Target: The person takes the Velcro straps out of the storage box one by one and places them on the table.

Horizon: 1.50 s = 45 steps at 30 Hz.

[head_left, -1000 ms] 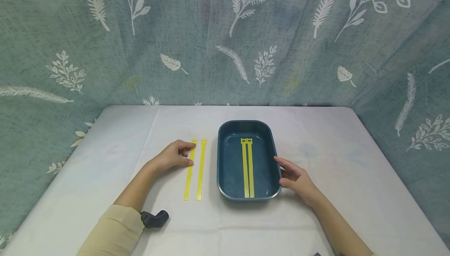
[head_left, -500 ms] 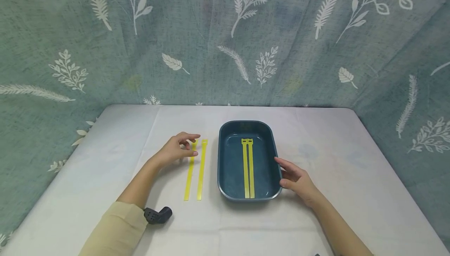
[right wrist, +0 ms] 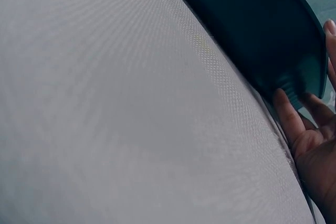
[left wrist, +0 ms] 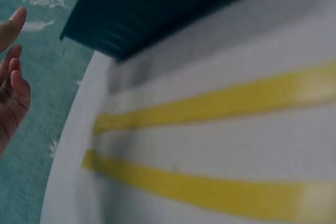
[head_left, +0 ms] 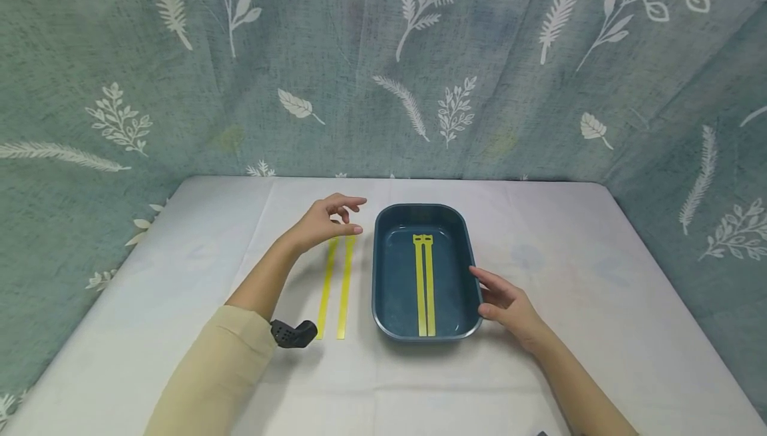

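Note:
My left hand (head_left: 323,223) hovers over the far ends of two flat yellow cable straps, fingers apart and holding nothing. The left strap (head_left: 326,289) and the right strap (head_left: 345,283) lie side by side on the white cloth; the hand partly covers their slotted heads in the head view. To their right stands a dark teal rectangular tray (head_left: 392,309). Inside it, two more yellow straps (head_left: 421,289) lie lengthwise, almost touching, heads at the far end. My right hand (head_left: 508,308) rests its fingertips on the tray's right wall; the right wrist view shows those fingers (right wrist: 286,108) against its outside.
A white cloth (head_left: 599,329) covers the table. Behind it hangs a blue-green curtain (head_left: 335,56) with white leaf prints. A black wrist device (head_left: 293,334) juts from the left sleeve above the near ends of the loose straps.
My left hand has left the left strap and moved away and to the right, past the strap heads. The straps, tray and right hand look the same.

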Tool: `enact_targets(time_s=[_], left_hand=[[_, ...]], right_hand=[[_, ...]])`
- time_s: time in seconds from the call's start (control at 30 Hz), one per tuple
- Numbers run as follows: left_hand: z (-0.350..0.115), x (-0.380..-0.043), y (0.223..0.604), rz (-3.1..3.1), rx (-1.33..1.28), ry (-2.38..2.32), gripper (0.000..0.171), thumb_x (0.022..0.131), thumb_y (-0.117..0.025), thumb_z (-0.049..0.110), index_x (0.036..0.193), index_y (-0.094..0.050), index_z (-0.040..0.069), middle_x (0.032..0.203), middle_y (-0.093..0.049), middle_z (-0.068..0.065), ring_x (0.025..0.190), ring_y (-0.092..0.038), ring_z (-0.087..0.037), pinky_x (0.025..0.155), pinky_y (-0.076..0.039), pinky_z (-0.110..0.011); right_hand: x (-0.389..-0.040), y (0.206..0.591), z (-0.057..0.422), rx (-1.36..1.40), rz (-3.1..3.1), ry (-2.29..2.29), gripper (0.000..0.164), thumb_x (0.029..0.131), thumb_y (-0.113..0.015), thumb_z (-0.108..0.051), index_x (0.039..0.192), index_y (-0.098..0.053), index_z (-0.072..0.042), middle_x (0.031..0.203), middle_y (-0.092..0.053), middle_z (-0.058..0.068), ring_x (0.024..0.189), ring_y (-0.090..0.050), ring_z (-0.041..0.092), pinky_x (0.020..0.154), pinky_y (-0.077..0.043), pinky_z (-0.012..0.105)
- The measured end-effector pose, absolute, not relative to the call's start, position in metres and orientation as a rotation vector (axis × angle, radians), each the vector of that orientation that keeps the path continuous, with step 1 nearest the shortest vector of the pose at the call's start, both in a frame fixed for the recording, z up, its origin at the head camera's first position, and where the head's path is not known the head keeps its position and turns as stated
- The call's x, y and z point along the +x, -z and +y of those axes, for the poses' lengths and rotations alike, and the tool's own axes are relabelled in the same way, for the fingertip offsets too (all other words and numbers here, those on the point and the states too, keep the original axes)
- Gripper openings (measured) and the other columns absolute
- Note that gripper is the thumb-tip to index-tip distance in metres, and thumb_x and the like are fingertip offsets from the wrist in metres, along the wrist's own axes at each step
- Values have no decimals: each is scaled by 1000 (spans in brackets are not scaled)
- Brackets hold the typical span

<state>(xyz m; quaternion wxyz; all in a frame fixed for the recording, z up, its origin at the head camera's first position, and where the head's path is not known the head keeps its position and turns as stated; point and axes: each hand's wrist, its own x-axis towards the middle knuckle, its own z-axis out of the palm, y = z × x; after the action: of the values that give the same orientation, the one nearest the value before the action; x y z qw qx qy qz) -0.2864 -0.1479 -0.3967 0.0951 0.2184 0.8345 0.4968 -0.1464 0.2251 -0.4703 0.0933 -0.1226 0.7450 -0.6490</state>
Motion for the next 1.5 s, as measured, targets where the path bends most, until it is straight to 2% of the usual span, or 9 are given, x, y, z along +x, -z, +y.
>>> enact_targets(time_s=[0.2,0.47,0.63,0.8,1.03,1.17,1.33,1.5], left_hand=[[-127,-294,381,2419,699,-1453,59,80,-76,19,134,-54,15,118,-54,-8,92,-50,-22,80,-45,-35],[-104,-303,366,2384,674,-1493,60,82,-75,20,136,-52,17,122,-53,-6,93,-50,-21,77,-43,-34],[-87,-307,361,2347,621,-1485,57,83,-74,21,135,-53,17,118,-55,-7,94,-52,-21,78,-46,-36],[-67,-310,364,2307,629,-1427,54,83,-73,19,134,-54,13,113,-58,-9,93,-59,-20,81,-51,-40],[-42,-310,377,2196,621,-1387,51,84,-72,13,131,-56,8,114,-60,-13,99,-60,-22,87,-51,-42],[-33,-309,387,2192,580,-1353,50,84,-71,10,131,-55,4,116,-59,-14,101,-59,-22,86,-51,-38],[-20,-304,393,2239,539,-1343,47,83,-71,9,127,-56,-2,108,-61,-14,94,-63,-22,80,-54,-31],[-13,-301,401,2267,519,-1224,49,82,-74,11,126,-57,-1,107,-60,-13,89,-63,-21,78,-54,-30]], right_hand=[[-146,470,226,-385,2201,1930,60,87,-66,-9,142,-42,-5,149,-32,21,124,-45,49,88,-51,31],[-147,469,226,-374,2234,1916,59,87,-65,-8,141,-43,-7,149,-33,20,125,-45,47,89,-51,31],[-147,469,225,-358,2226,1908,59,87,-66,-9,142,-43,-8,150,-33,20,125,-44,47,89,-51,32],[-148,470,225,-368,2230,1905,60,87,-67,-12,142,-43,-8,150,-33,20,125,-44,47,90,-51,34],[-151,469,225,-423,2184,1954,60,87,-66,-7,141,-42,-4,149,-32,22,123,-45,49,86,-51,27],[-150,468,224,-412,2185,1933,60,87,-66,-9,142,-42,-5,149,-32,22,124,-44,49,87,-51,28],[-148,470,225,-382,2204,1923,59,87,-66,-9,142,-43,-7,149,-32,21,124,-45,48,87,-52,31],[-147,472,226,-401,2191,1949,58,87,-65,-8,141,-43,-6,149,-33,21,124,-45,48,87,-51,29]])
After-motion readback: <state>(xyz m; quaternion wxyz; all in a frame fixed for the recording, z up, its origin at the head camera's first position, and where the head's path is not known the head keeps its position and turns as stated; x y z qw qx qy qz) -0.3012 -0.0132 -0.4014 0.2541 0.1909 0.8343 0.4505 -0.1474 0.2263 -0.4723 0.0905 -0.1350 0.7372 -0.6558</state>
